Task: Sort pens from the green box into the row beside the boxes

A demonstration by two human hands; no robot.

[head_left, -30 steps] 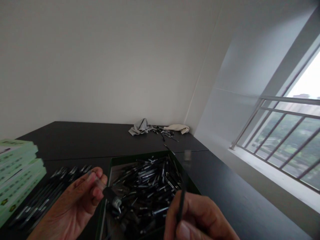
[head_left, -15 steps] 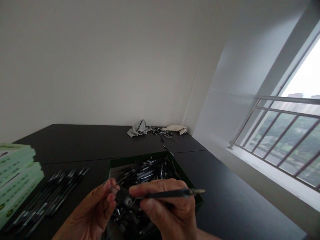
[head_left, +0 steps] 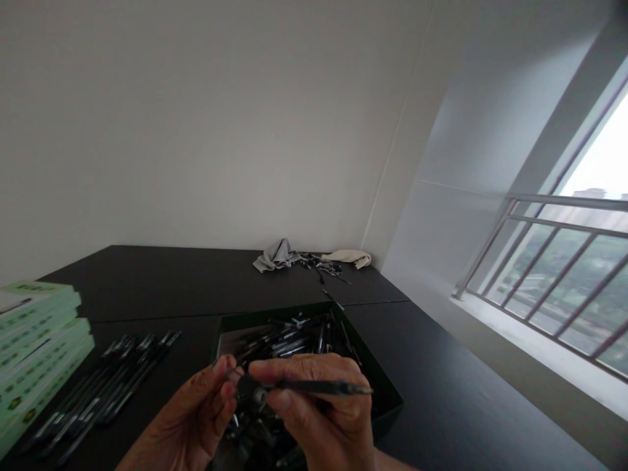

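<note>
My right hand [head_left: 338,418] pinches a dark pen [head_left: 324,387] lying almost level, its pointed metal tip toward the right. Close by, my left hand [head_left: 196,412] has thumb and fingertips pressed together on something thin and small that I cannot make out. The fingertips of both hands are near each other above a dark green box [head_left: 385,383] holding many loose black pens [head_left: 294,343]. The hands cover part of the box, and its near contents are dim and blurred.
Left of the box, a row of black pens [head_left: 112,386] lies on the dark table [head_left: 196,281]. Light green boxes [head_left: 44,366] are stacked at the far left. Toward the wall are a grey cloth [head_left: 275,256], scattered pen parts [head_left: 321,265] and a beige cloth [head_left: 348,257].
My right hand and the pen have moved a little left, closer to my left hand. The whole view has shifted slightly.
</note>
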